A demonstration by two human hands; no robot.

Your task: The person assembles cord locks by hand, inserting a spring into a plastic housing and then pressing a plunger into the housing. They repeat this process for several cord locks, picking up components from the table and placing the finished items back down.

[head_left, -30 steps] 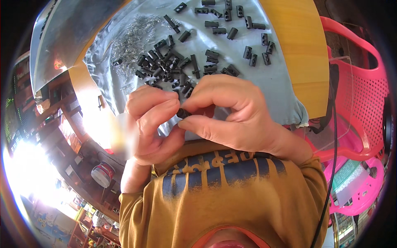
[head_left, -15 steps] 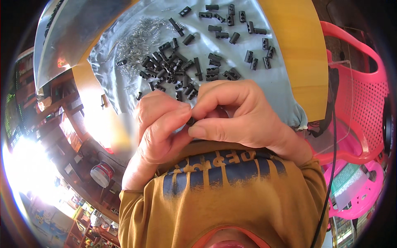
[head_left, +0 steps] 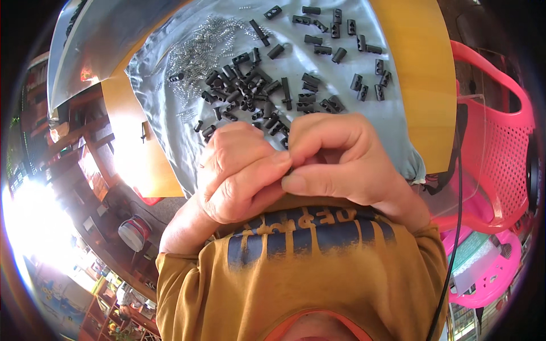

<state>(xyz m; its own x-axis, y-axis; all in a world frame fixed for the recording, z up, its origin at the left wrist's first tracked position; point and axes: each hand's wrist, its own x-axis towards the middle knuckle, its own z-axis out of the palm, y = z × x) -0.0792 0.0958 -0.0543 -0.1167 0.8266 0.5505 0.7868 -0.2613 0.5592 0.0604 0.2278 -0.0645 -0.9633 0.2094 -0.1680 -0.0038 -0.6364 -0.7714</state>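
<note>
My left hand [head_left: 242, 173] and my right hand [head_left: 341, 162] meet fingertip to fingertip at the table's near edge, in front of my chest. Pinched between them is a small black plastic piece [head_left: 290, 170], looking like a cord-lock part; only a sliver of it shows, fingers covering the rest. Just beyond my hands lies a heap of black cord-lock parts [head_left: 242, 91], short tubes and thinner plungers mixed. Left of the heap spreads a tangle of small metal springs [head_left: 199, 51].
A light blue cloth [head_left: 375, 131] covers the middle of the yellow table [head_left: 421, 85]. Several black cord locks [head_left: 339, 55] lie scattered at its far right. A pink plastic chair [head_left: 500, 125] stands to the right, with a black cable [head_left: 456, 204] hanging nearby. At far left rises a shiny sheet [head_left: 108, 45].
The view has shifted, so the table and parts sit further right. My joined hands have also moved slightly right, and less of the black piece shows between the fingers.
</note>
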